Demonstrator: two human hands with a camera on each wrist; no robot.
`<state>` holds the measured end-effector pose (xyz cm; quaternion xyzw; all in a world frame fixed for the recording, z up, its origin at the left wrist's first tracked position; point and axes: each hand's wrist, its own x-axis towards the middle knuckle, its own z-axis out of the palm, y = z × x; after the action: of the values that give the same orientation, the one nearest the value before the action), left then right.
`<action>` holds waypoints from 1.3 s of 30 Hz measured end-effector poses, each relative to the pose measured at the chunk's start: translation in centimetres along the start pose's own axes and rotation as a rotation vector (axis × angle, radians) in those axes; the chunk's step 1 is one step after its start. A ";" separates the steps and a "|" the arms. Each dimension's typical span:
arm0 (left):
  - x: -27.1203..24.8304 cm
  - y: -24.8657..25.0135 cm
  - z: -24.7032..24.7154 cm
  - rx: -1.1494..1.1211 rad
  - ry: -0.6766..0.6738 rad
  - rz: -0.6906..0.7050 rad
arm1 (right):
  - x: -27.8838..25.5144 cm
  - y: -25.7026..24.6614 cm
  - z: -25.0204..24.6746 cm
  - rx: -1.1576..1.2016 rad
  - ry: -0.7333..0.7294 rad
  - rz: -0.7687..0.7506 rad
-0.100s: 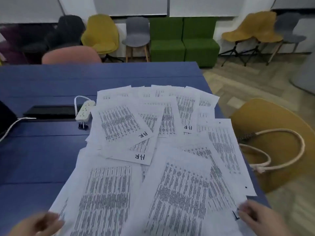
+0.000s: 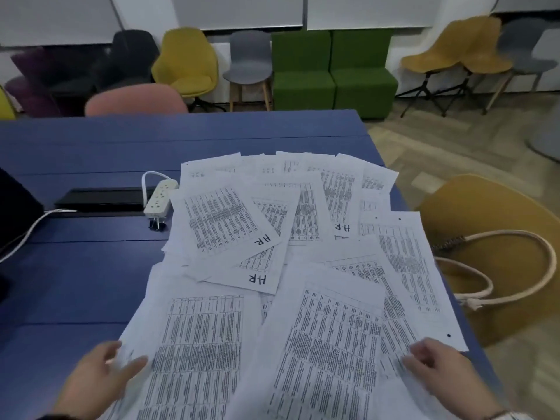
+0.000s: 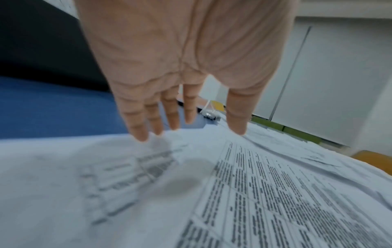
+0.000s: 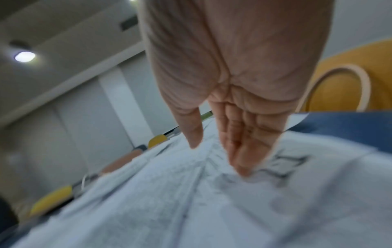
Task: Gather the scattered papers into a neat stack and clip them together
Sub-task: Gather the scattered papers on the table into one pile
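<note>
Several printed white papers (image 2: 272,253) lie scattered and overlapping on the blue table (image 2: 91,268); some carry a handwritten "HR". A black binder clip (image 2: 157,223) sits beside the sheets, just below the power strip. My left hand (image 2: 106,377) hovers at the near left edge of the spread, fingers straight and spread over a sheet (image 3: 148,167). My right hand (image 2: 433,365) lies at the near right edge, its straight fingers (image 4: 244,151) touching a sheet (image 4: 191,193). Neither hand holds anything.
A white power strip (image 2: 160,197) with its cable and a black flat box (image 2: 103,199) lie left of the papers. A white cable (image 2: 27,231) crosses the far left. A yellow chair (image 2: 497,253) with a rope-handled bag stands at the table's right edge.
Both hands have moved forward, farther onto the near edges of the spread. The papers lie as before.
</note>
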<state>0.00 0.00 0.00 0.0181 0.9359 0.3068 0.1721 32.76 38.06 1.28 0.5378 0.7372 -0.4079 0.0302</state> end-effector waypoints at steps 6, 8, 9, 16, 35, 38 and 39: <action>4.4 0.1 3.3 -0.064 -0.071 -0.242 | 1.9 -4.6 5.3 0.158 -0.266 0.215; 3.9 1.1 4.1 -0.133 -0.109 -0.226 | 1.6 -6.5 6.7 0.122 -0.272 0.155; 3.8 1.4 4.6 -0.153 -0.099 -0.183 | 1.7 -7.1 7.7 0.104 -0.244 0.118; 2.2 2.8 4.6 -0.117 -0.071 0.092 | 1.3 -8.7 9.3 -0.064 -0.171 -0.118; 0.9 7.2 10.0 -0.364 -0.138 -0.092 | 7.0 -4.0 3.3 -0.430 0.076 -0.096; 0.4 8.3 10.1 -0.336 -0.208 -0.079 | 5.8 -3.9 3.5 -0.144 0.108 -0.143; 0.4 8.5 10.2 -0.358 -0.252 -0.095 | 5.2 -3.9 3.6 -0.077 0.104 -0.140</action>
<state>2.45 12.68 -2.85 -0.0183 0.8375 0.4548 0.3024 25.94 39.41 -1.44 0.5039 0.7888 -0.3517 -0.0159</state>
